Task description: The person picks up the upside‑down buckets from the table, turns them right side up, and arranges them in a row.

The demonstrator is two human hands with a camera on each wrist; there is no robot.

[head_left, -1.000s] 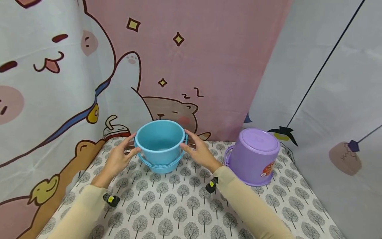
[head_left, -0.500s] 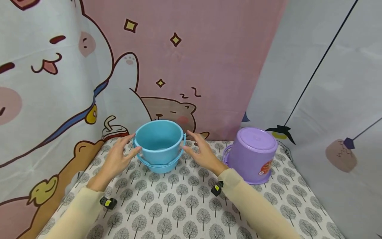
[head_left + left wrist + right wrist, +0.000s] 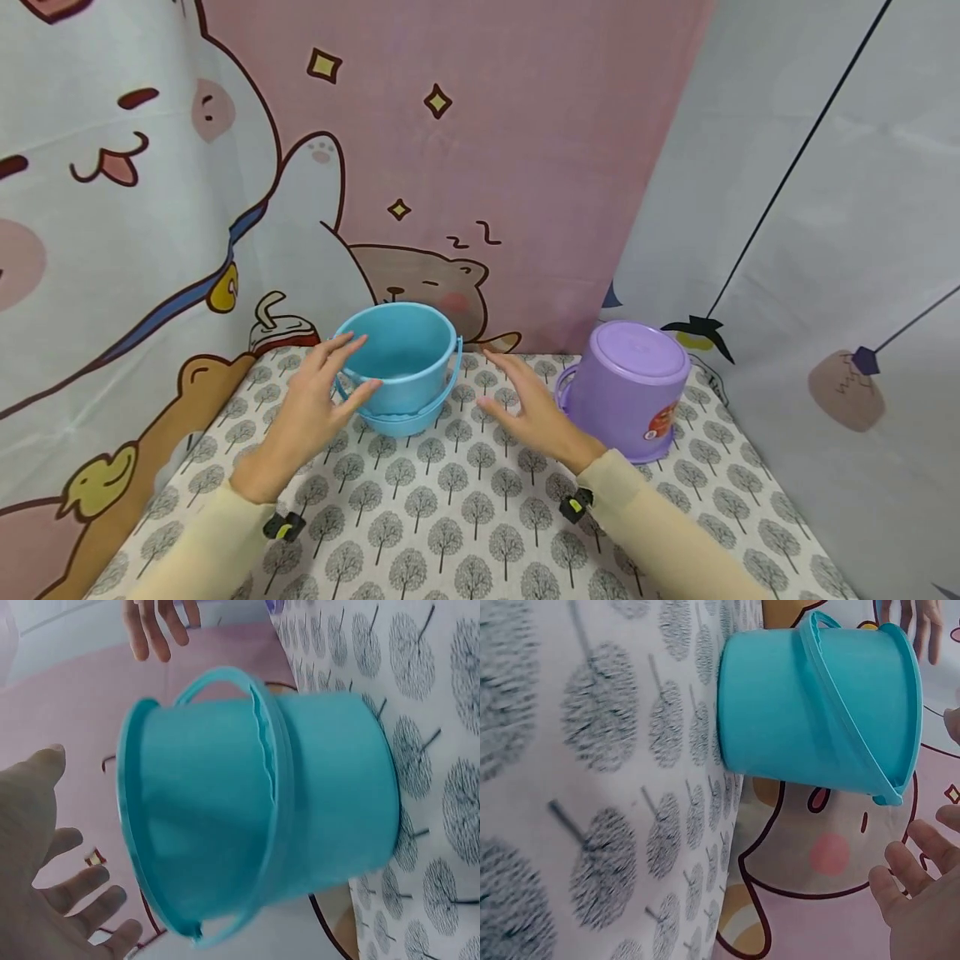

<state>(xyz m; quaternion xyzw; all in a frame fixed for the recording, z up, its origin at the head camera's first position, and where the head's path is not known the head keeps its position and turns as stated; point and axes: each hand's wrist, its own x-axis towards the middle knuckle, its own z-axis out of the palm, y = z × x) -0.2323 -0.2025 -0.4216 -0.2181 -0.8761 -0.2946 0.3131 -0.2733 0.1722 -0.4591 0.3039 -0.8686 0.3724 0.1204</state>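
Light-blue round plastic bucket [image 3: 411,395], standing upright, is flanked by the left hand [image 3: 309,404] and right hand [image 3: 538,417], both spread and empty.

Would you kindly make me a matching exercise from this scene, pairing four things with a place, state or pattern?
Things:
1. blue bucket
2. purple bucket
3. right hand
4. tablecloth

Descriptions:
A. printed with trees
B. upside down
C. between the two buckets in the head view
D. upright, mouth up

Pairs: 1-D, 2-B, 3-C, 4-A
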